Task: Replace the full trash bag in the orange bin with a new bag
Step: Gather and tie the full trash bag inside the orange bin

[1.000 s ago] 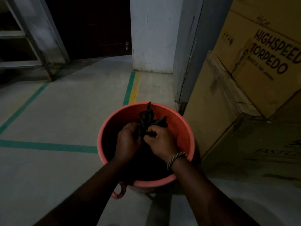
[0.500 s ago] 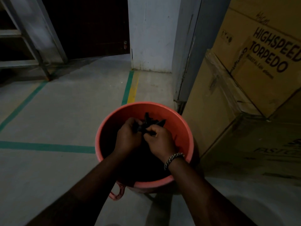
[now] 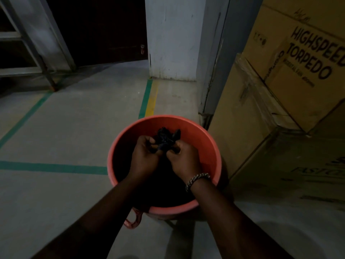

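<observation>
Both hands, left hand (image 3: 144, 156) and right hand (image 3: 183, 159), pinch the black trash bag (image 3: 165, 136)'s gathered neck, upright between them, centred over the orange bin (image 3: 207, 144).

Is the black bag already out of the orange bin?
No, the left hand and right hand grip the gathered top of the black bag inside the orange bin.

The upper cardboard box (image 3: 298, 58) on my right has bold dark print on its side in 2 lines: "HIGHSPEE" (the frame's edge cuts the word) above "TORPEDO". The smaller line beneath is too blurred for me to read, as is the scrawl near its top edge. The lower cardboard box (image 3: 291, 184) shows dim, unreadable lettering.
</observation>
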Motion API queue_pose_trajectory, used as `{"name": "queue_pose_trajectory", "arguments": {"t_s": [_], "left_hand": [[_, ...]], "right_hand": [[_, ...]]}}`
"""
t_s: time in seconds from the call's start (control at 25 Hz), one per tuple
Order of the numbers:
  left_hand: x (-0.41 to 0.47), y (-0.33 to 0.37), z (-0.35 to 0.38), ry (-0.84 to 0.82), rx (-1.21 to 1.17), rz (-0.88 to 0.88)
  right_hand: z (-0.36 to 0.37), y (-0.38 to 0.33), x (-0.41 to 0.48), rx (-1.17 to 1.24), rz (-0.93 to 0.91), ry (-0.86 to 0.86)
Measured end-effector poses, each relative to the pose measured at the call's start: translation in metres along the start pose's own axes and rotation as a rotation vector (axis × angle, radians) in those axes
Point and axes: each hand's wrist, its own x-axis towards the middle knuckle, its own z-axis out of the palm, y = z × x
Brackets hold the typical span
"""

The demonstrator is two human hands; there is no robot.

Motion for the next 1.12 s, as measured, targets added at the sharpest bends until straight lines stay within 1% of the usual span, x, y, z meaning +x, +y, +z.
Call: {"name": "queue_pose_trajectory", "arguments": {"t_s": [0.12, 0.24, 0.32, 0.48, 0.6, 0.76, 0.8, 0.88, 1.0, 1.04, 1.12], "left_hand": [[-0.001, 0.006, -0.001, -0.104, -0.165, -0.119], [0.002, 0.010, -0.009, -0.185, -0.194, -0.212], [0.005, 0.010, -0.014, -0.223, -0.127, -0.189], [0.006, 0.009, -0.016, -0.313, 0.095, -0.074], [0.004, 0.008, -0.010, -0.302, 0.115, -0.058], [0.003, 0.007, -0.013, -0.284, -0.128, -0.181], [0.004, 0.006, -0.014, -0.300, -0.147, -0.194], [0.005, 0.004, -0.016, -0.346, -0.123, -0.187], [0.005, 0.002, -0.017, -0.386, -0.062, -0.162], [0.006, 0.001, -0.018, -0.385, -0.062, -0.161], [0.007, -0.003, -0.018, -0.340, -0.066, -0.166]], "right_hand": [[-0.001, 0.007, 0.001, -0.018, 0.018, -0.010], [0.001, 0.013, 0.001, -0.026, 0.024, -0.037], [0.001, 0.014, 0.000, -0.015, 0.013, -0.050], [-0.005, 0.013, 0.002, 0.082, 0.058, -0.047], [-0.010, 0.009, 0.002, 0.171, 0.118, -0.036], [-0.013, 0.004, 0.004, 0.256, 0.185, -0.077], [-0.013, 0.006, 0.005, 0.255, 0.194, -0.090], [-0.011, 0.011, 0.006, 0.214, 0.187, -0.097], [-0.009, 0.015, 0.003, 0.081, 0.131, -0.092], [-0.009, 0.014, 0.004, 0.068, 0.135, -0.097], [-0.011, 0.006, 0.008, 0.135, 0.229, -0.133]]}}
